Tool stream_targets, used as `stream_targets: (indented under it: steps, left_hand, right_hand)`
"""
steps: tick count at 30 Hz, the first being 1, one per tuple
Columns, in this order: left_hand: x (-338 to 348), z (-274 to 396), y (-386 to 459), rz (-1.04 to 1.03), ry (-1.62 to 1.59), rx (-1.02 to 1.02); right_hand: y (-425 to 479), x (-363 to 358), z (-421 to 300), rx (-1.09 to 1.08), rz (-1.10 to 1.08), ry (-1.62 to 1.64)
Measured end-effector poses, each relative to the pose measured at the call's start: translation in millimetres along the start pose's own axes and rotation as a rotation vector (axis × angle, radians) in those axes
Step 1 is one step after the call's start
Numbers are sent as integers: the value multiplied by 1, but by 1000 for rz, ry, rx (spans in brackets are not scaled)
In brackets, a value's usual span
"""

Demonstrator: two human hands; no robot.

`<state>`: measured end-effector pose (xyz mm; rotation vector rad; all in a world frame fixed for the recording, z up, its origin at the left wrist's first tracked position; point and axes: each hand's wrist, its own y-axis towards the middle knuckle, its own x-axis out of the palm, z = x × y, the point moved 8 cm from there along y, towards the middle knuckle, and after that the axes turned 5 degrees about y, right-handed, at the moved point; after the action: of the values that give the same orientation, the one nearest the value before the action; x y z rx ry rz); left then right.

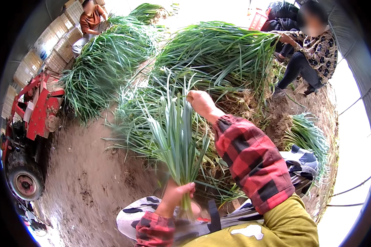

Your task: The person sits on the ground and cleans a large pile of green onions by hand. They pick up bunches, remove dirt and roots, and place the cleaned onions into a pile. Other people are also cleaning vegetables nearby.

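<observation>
My left hand [180, 192] grips the lower stems of a bunch of long-leaved allium greens [177, 139], held upright above my lap. The leaves fan out upward, and the pale stem ends below the hand are blurred. At the bunch's upper right, my right hand [201, 103] has its fingers pinched together on a leaf near the top. Behind the bunch lies a loose pile of the same greens [136, 120] on the soil, with tan roots [241, 105] showing at its right.
Farther off are a large heap of greens [216, 49] and another heap [102, 68]. One person [312, 58] sits at right holding leaves; another person [92, 21] sits at far left. A small bundle [306, 136] lies at right. Red machinery [44, 108] and stacked crates [55, 37] stand at left.
</observation>
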<state>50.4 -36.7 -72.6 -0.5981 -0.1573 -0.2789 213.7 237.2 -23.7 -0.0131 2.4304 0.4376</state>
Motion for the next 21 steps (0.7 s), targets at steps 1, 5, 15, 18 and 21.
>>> stream_targets:
  steps: [1,5,15,18,21]
  left_hand:
    - [2,0,0,-14,11,3]
    - [5,3,-8,-72,-35,-19]
    - [25,-1,-6,-153,-28,-78]
    - [25,-7,-7,-148,-20,-78]
    - [26,-13,-5,-170,26,-86]
  right_hand:
    - [6,-10,6,4,31,-115]
    - [25,-81,20,84,326,-232]
    - [-32,-93,24,451,-242,490]
    - [-57,-54,-1,458,-335,730]
    - [-71,-39,-2,502,-361,728]
